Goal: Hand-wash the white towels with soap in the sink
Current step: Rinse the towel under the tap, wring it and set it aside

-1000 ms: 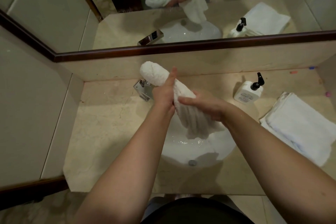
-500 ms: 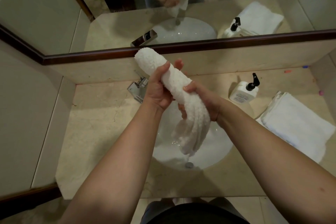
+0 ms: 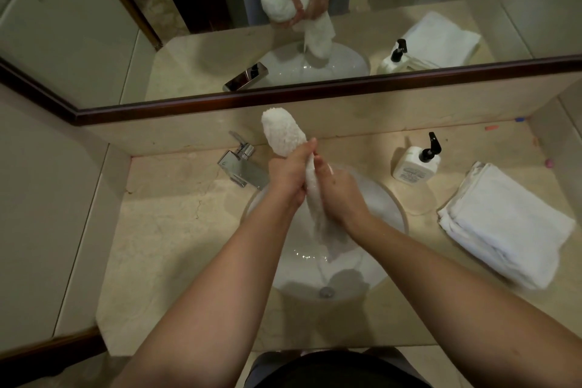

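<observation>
- Left hand (image 3: 288, 175) and right hand (image 3: 341, 195) both grip a rolled wet white towel (image 3: 283, 135), wringing it over the sink (image 3: 390, 208).
- Likely mid-task: folded towels (image 3: 504, 224) lie stacked beside the soap bottle (image 3: 415, 164), seemingly unwashed.

rolled towel (image 3: 283, 135): white, nubbly terry texture
stacked towels (image 3: 504, 224): white, plain, greyish at the folded edges
sink (image 3: 387, 208): glossy white bowl, grey metal drain
counter (image 3: 163, 230): beige marble with faint paler veining and a thin dark crack line
soap bottle (image 3: 414, 167): white body with small dark print, black pump
faucet (image 3: 241, 164): shiny chrome silver
mirror frame (image 3: 315, 94): dark reddish-brown
wall tiles (image 3: 41, 198): pale grey-green
</observation>
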A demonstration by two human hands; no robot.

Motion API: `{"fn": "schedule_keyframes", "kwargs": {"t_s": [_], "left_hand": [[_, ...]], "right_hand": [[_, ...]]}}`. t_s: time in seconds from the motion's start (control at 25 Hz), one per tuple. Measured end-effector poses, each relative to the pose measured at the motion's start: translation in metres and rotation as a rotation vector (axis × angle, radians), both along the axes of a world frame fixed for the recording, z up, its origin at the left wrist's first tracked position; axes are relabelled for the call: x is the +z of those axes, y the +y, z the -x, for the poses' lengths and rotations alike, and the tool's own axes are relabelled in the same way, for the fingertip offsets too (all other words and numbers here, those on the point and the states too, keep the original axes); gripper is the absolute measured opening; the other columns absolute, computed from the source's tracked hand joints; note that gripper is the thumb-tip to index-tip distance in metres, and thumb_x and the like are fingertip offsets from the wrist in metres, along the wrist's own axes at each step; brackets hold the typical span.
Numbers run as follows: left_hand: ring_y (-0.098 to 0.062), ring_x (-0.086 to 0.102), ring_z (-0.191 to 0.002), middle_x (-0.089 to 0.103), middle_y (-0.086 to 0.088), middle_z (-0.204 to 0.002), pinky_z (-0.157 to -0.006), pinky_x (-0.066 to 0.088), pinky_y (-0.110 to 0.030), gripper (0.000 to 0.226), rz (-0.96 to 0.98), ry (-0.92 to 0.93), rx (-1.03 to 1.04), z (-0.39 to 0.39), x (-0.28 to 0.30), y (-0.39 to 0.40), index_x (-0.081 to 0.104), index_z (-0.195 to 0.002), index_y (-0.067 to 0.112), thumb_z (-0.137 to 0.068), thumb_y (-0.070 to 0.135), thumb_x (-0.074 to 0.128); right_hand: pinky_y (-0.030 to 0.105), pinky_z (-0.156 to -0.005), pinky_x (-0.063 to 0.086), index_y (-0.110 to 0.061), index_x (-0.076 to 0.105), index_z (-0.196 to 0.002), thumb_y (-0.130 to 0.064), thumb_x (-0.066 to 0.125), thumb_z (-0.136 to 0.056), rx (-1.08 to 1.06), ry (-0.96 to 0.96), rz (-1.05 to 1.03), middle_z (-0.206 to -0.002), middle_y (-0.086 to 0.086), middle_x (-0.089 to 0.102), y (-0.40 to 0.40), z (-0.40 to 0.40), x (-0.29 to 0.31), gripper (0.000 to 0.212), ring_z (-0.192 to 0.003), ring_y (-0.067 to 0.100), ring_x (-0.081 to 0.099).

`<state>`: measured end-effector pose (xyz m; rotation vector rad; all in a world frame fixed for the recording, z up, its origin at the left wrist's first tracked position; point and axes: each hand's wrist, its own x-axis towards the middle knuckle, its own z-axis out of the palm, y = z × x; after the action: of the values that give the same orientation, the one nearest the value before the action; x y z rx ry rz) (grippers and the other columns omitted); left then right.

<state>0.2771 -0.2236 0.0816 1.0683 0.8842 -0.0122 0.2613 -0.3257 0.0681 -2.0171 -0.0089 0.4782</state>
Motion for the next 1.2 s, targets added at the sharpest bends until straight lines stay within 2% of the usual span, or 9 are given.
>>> {"fn": "schedule_keyframes", "kwargs": {"t_s": [0.2,0.36,0.56,0.68,0.8,0.92,1.0,1.12,1.2], "left_hand": [[-0.025,0.07,-0.083,0.07,-0.014,-0.099,-0.073,0.06,-0.034,0.044,-0.049,0.056,0.147,-0.001,-0.008,-0.016,0.059,-0.116,-0.004,-0.08,0.01,0.08],[-0.023,0.069,-0.08,0.07,-0.016,-0.102,-0.071,0.06,-0.034,0.053,-0.011,0.006,0.176,0.001,-0.006,-0.02,0.058,-0.122,-0.005,-0.079,0.014,0.083],[-0.02,0.067,-0.087,0.066,-0.008,-0.091,-0.083,0.054,-0.034,0.021,0.224,-0.218,-0.392,0.008,0.014,0.01,0.062,-0.103,0.005,-0.087,0.019,0.063],[-0.023,0.064,-0.103,0.067,-0.008,-0.106,-0.088,0.052,-0.037,0.036,0.25,-0.386,-0.502,0.012,0.013,0.017,0.066,-0.11,0.011,-0.077,0.022,0.075],[-0.019,0.064,-0.08,0.064,-0.003,-0.092,-0.055,0.049,-0.032,0.069,0.251,-0.423,-0.5,0.008,0.012,0.008,0.063,-0.114,0.014,-0.061,0.049,0.089],[-0.02,0.065,-0.083,0.067,-0.002,-0.088,-0.07,0.053,-0.035,0.039,0.29,-0.445,-0.438,-0.002,0.018,-0.002,0.069,-0.087,0.016,-0.067,0.045,0.086],[-0.019,0.068,-0.088,0.071,-0.002,-0.084,-0.088,0.054,-0.035,0.021,0.284,-0.449,-0.345,-0.005,0.025,-0.007,0.073,-0.072,0.017,-0.088,0.029,0.067],[-0.013,0.063,-0.06,0.062,0.001,-0.064,-0.064,0.056,-0.029,0.026,0.289,-0.317,-0.144,-0.006,0.029,-0.017,0.065,-0.07,0.013,-0.096,0.017,0.059],[-0.013,0.061,-0.057,0.06,0.002,-0.061,-0.057,0.055,-0.028,0.012,0.243,-0.249,-0.021,-0.006,0.022,-0.022,0.062,-0.08,0.01,-0.092,0.012,0.065]], "right_hand": [[0.045,-0.077,0.05,-0.012,0.073,-0.102,-0.082,0.006,-0.077,0.088,-0.143,0.145,-0.087,0.016,0.072,-0.01,0.002,-0.005,0.1,-0.088,0.034,0.065],[0.04,-0.076,0.053,-0.019,0.071,-0.094,-0.099,0.026,-0.062,0.141,-0.017,0.08,-0.088,0.007,0.073,-0.022,-0.007,-0.002,0.096,-0.085,0.025,0.068],[0.021,-0.066,0.05,-0.028,0.067,-0.094,-0.045,0.075,-0.077,0.127,0.16,-0.237,-0.082,-0.008,0.071,-0.042,-0.012,0.012,0.025,-0.07,0.003,0.066],[0.028,-0.061,0.048,-0.012,0.07,-0.093,-0.041,0.066,-0.07,0.046,0.269,-0.372,-0.07,-0.002,0.069,-0.05,-0.017,0.017,0.037,-0.06,0.011,0.063],[0.034,-0.064,0.048,-0.008,0.072,-0.092,-0.052,0.066,-0.068,0.13,0.468,-0.402,-0.079,0.01,0.065,-0.052,-0.025,0.018,0.051,-0.064,0.019,0.059],[0.032,-0.062,0.048,-0.008,0.069,-0.094,-0.06,0.068,-0.069,0.175,0.555,-0.468,-0.076,0.005,0.063,-0.048,-0.027,0.023,0.058,-0.063,0.016,0.058],[0.028,-0.069,0.051,-0.014,0.069,-0.101,-0.068,0.062,-0.079,0.133,0.406,-0.452,-0.08,-0.002,0.068,-0.041,-0.026,0.025,0.058,-0.071,0.011,0.064],[0.009,-0.083,0.046,-0.033,0.062,-0.129,-0.062,0.04,-0.096,0.083,0.086,-0.275,-0.101,-0.012,0.069,-0.029,-0.021,0.025,0.05,-0.093,-0.006,0.063],[0.017,-0.077,0.05,-0.034,0.064,-0.127,-0.062,0.035,-0.097,0.06,-0.02,-0.179,-0.093,-0.001,0.073,-0.025,-0.017,0.015,0.05,-0.084,0.0,0.066]]}}
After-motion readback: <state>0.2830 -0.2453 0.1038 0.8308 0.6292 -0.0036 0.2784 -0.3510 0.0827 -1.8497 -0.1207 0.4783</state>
